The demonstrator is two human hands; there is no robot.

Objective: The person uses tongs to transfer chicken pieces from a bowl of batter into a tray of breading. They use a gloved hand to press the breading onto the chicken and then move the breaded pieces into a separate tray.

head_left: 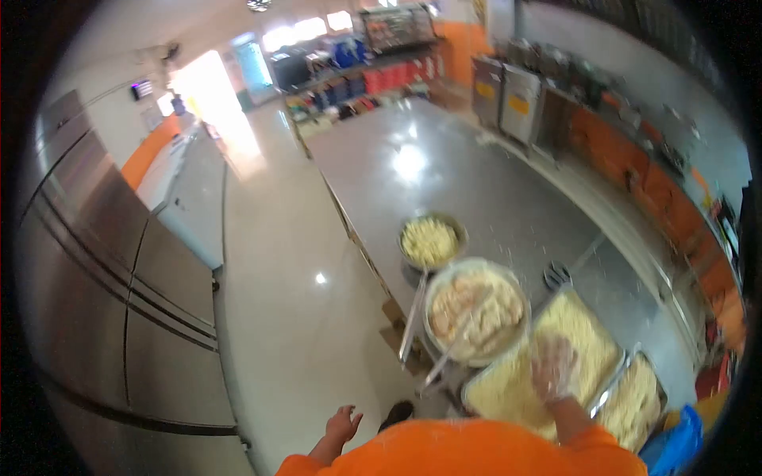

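My right hand (554,366), in a clear plastic glove, lies over a large tray (470,390) of pale yellow crumbly food, its fingers pointing away from me and blurred. Whether it holds anything cannot be made out. My left hand (343,424) is bare and hangs over the floor beside the table, fingers apart and empty. Left of the tray stands a white basin (429,309) of pale, pinkish pieces in batter, with a long-handled utensil (436,373) in it. Behind it is a pan (403,247) of yellow chunks, its handle towards me.
The steel table (357,159) stretches ahead. A second tray (644,416) of pale food sits at the right, near blue plastic (684,440). A dark round object (557,275) lies behind the large tray. Steel refrigerators (87,254) and a white chest freezer (190,198) line the left.
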